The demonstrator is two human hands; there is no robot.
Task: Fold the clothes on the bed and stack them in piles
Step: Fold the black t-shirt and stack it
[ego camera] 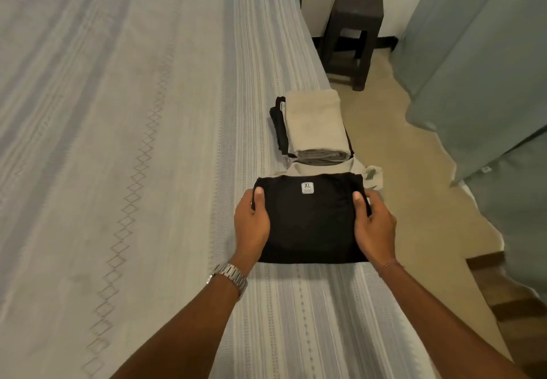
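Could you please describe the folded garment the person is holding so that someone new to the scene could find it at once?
Start at the striped grey bedspread and follow its right edge towards the camera, past the pile topped by a folded beige cloth. The folded black garment lies there, gripped by the left hand and right hand. Only it shows a white XL tag.

Bed bears black shirt, folded pile.

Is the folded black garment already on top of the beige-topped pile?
No, the folded black garment lies nearer than the pile, between both hands.
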